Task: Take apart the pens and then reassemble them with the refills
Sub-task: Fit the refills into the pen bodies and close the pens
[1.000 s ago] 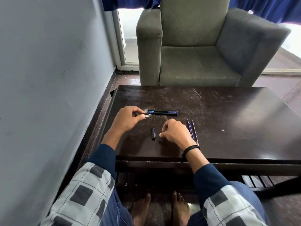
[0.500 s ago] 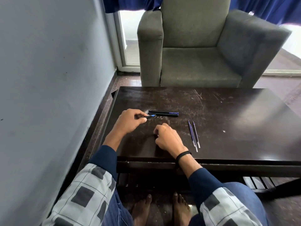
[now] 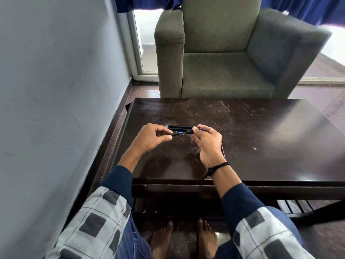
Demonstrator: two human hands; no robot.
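Note:
My left hand (image 3: 149,141) pinches a short black pen piece with a blue tip (image 3: 175,134), the tip pointing right. My right hand (image 3: 208,146) pinches a small black pen part (image 3: 189,132) between thumb and fingertip, just to the right of that tip. Both hands are raised a little over the dark wooden table (image 3: 261,146). Just behind the fingertips a black pen (image 3: 179,126) lies flat on the table. A thin refill (image 3: 222,149) peeks out behind my right hand; the rest of it is hidden.
A grey armchair (image 3: 224,71) stands against the table's far edge. A pale wall (image 3: 56,109) runs close along the left side. A lower shelf and my bare feet (image 3: 186,240) are under the table's near edge.
My right hand picked the small black part off the table and lifted it up to the piece in my left hand. Both hands rose and came together.

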